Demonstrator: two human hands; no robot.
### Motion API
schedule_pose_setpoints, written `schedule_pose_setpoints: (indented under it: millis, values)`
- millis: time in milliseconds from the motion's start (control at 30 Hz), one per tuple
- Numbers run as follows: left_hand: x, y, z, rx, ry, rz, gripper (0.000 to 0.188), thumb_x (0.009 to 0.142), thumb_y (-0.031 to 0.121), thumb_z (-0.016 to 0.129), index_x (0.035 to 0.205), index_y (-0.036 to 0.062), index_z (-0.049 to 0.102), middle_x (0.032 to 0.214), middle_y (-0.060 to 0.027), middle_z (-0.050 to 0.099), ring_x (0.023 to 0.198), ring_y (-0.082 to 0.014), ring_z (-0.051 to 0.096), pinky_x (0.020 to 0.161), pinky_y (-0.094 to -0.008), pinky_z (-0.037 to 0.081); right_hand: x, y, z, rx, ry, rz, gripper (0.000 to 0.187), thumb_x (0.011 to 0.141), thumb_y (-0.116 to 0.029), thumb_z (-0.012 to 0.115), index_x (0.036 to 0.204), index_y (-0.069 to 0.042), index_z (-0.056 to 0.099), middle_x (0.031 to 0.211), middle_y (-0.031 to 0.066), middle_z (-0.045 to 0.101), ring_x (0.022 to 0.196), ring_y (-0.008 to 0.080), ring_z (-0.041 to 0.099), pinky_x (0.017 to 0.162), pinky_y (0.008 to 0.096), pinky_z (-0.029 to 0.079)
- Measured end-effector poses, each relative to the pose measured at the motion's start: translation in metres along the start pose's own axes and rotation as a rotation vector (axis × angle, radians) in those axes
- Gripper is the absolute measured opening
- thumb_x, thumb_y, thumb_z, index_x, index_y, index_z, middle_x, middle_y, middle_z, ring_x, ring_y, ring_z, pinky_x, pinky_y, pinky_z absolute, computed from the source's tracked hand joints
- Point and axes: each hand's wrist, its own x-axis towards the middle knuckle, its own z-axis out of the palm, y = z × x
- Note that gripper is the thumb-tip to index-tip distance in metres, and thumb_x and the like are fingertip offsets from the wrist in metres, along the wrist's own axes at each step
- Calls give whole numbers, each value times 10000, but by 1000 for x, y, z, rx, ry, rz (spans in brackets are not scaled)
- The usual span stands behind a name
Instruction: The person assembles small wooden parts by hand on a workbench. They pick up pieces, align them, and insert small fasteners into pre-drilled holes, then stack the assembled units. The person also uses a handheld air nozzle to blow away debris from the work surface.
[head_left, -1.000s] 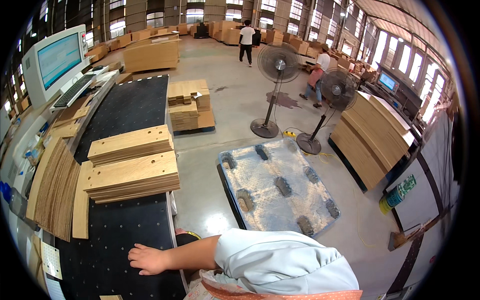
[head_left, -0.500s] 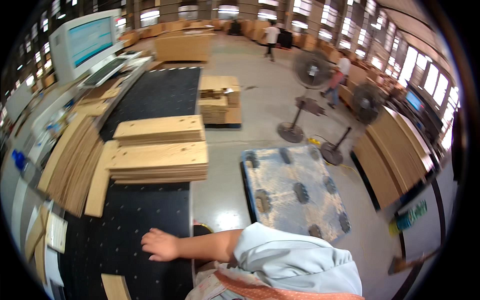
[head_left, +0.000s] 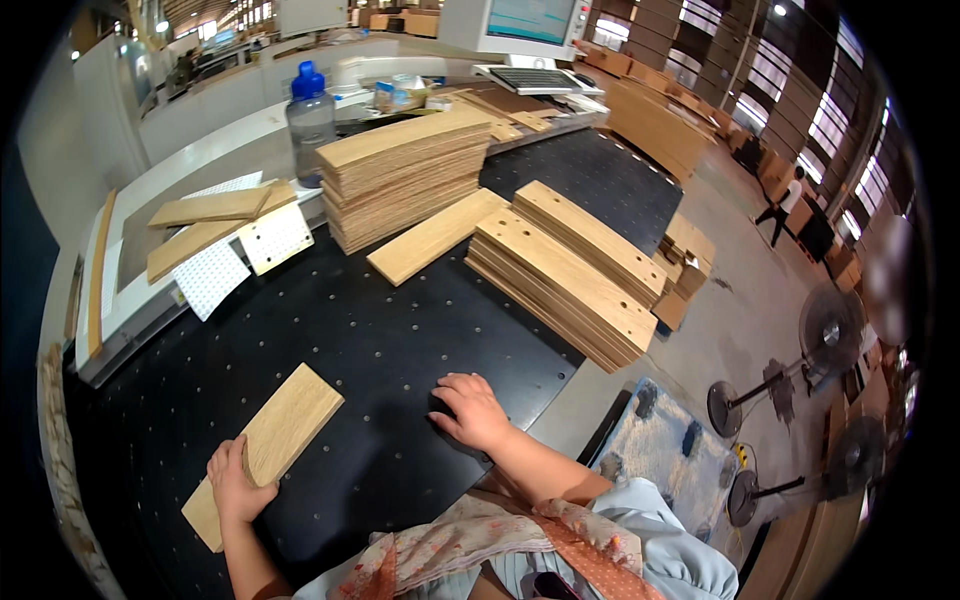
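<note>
Bare black table (head_left: 380,340) between hands and plank stacks (head_left: 570,270).

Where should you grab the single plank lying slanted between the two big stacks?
Probably by the long edges of the loose plank, near its lower-left end. It lies flat on the black table, and that end points toward the hands, clear of both stacks.

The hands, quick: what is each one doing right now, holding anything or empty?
Left hand: closed on the edge of a short wooden board lying on the black table.
Right hand: open, palm down on the table, holding nothing.
</note>
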Motion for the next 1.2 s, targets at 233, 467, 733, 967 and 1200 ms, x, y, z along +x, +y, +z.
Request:
schedule_pose_setpoints:
  millis: [233, 467, 733, 967, 1200]
  values:
    - [-1, 2, -6, -1, 3, -1, 865, 462, 255, 776, 1266, 45, 534, 1236, -185, 507, 1177, -375, 457, 1042, -447, 321, 1, 1, 4, 24, 2, 8, 381, 793, -267, 717, 1114, -81, 631, 1210, 104, 583, 1196, 301, 511, 1032, 509, 380]
    - [1, 7, -10, -24, -17, -7, 853, 475, 269, 770, 1270, 62, 539, 1227, -182, 509, 1170, -367, 458, 1036, -434, 319, 1, -1, 1, 0, -30, 27, 387, 792, -264, 718, 1122, -78, 639, 1218, 108, 585, 1207, 305, 507, 1052, 512, 360]
    - [-2, 8, -12, -15, -10, -9, 836, 497, 312, 770, 1268, 68, 556, 1233, -165, 520, 1192, -339, 456, 1049, -431, 310, 5, -1, 1, -17, -7, -13, 381, 756, -246, 737, 1081, -64, 658, 1181, 124, 608, 1160, 324, 538, 1021, 480, 387]
    - [1, 4, -16, 17, -55, 26, 818, 548, 344, 784, 1295, 110, 547, 1241, -183, 511, 1207, -342, 458, 1074, -440, 293, 1, -1, 3, 19, 32, -26, 353, 731, -195, 740, 1046, -59, 654, 1148, 140, 620, 1142, 349, 551, 1005, 476, 393]
    - [31, -26, -41, -80, -145, -49, 896, 669, 512, 782, 1391, 91, 458, 1383, -209, 434, 1313, -378, 378, 1117, -484, 274, 5, -5, 3, 0, -29, -1, 373, 737, -185, 730, 1075, -51, 645, 1165, 149, 607, 1144, 365, 538, 1017, 478, 376]
